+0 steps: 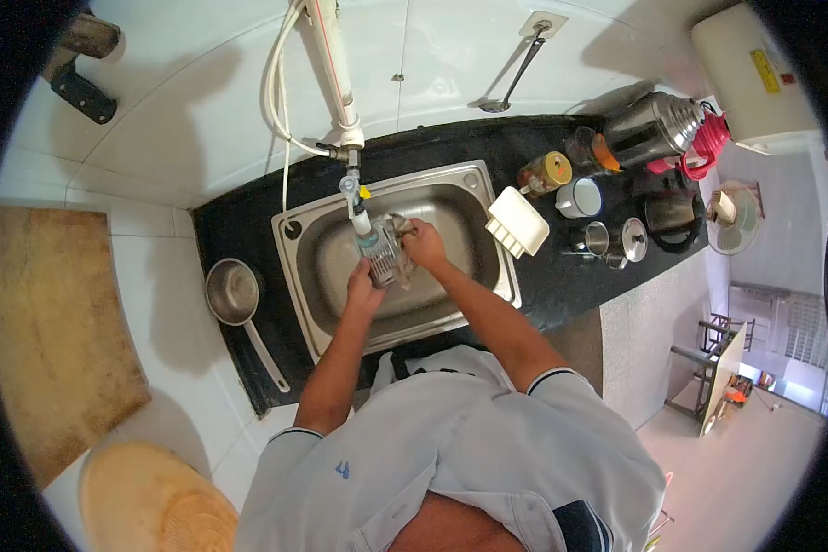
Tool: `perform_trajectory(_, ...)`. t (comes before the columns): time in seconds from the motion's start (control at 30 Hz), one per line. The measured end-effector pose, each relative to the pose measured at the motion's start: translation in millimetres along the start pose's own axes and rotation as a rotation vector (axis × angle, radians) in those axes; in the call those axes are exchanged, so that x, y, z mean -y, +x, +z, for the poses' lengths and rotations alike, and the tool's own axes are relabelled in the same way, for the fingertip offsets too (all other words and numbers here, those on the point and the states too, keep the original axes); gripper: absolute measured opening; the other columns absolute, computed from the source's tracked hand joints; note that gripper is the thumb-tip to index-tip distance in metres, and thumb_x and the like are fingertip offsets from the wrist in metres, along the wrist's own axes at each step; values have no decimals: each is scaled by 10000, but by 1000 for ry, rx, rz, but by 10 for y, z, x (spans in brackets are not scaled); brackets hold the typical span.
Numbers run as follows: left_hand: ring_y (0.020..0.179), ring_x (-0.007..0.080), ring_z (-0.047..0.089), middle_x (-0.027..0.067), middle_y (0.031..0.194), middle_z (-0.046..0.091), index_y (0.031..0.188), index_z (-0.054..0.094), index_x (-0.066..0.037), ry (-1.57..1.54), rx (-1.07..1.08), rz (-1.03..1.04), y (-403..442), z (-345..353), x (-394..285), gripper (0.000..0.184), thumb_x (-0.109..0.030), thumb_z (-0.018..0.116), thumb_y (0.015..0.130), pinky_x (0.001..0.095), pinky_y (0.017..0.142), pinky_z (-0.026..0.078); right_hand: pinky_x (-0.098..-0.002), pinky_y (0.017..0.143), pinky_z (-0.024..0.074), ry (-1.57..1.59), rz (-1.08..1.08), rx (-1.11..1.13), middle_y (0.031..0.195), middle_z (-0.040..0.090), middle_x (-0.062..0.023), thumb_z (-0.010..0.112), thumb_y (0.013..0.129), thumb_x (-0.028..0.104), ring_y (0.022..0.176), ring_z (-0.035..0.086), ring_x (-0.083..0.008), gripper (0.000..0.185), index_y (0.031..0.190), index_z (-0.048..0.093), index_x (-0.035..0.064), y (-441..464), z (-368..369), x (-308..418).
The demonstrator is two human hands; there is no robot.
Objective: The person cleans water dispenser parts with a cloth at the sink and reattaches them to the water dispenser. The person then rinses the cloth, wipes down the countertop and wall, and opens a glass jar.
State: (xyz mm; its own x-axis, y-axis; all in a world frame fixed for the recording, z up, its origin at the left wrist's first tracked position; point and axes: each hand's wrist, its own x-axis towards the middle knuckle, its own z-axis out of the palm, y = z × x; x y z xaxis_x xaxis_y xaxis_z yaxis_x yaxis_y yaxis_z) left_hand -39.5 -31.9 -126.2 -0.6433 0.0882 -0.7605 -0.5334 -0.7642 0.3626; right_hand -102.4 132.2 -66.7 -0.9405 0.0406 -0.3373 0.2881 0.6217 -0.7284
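Note:
Over the stainless steel sink (451,216), my left hand (365,289) grips the lower end of a ridged, greyish container (378,261), tilted beneath the tap (360,219). Its exact kind is hard to make out. My right hand (423,245) is closed on a crumpled grey-brown rag (403,267), close against the container's right side. Parts of the rag hang below my fingers. Whether water is running from the tap is hard to tell.
Right of the sink stand a white rack (517,221), a jar (545,173), a white mug (579,198), steel cups (596,239), a dark kettle (669,219) and a large flask (649,129). A long-handled pan (234,293) lies left. A ladle (517,74) hangs behind.

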Motion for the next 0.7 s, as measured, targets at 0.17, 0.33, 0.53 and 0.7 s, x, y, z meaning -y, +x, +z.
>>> perform_trajectory(0.17,847,246,605,80,975,603,1125,516,-44,-93,31,27,155,192,-32,286,-262,402,980,388,737,507,-341,647,501,948,269,276,884,618,-75,557,777,136,771,608,-202,319,1093,566,93,6,195,29)
perform_trajectory(0.33,887,161,567,69,1001,586,1123,516,-19,611,-208,423,-86,466,-62,246,-189,424,971,308,733,455,-335,688,487,650,107,186,850,635,-108,550,755,107,755,619,-222,318,1068,576,62,-288,452,41)
perform_trajectory(0.53,889,198,587,79,1024,593,1125,538,-42,162,5,24,-181,357,-196,412,-401,416,965,344,784,474,-433,791,478,74,-132,-30,1011,578,-191,553,723,138,900,586,-347,404,1121,555,63,-437,469,-38)
perform_trajectory(0.7,995,229,575,88,1086,591,1145,539,-67,121,65,-81,-51,177,-133,535,-530,366,941,395,870,462,-454,813,477,-203,-195,139,1093,524,-186,571,732,161,962,562,-360,415,1147,560,142,-684,284,187)
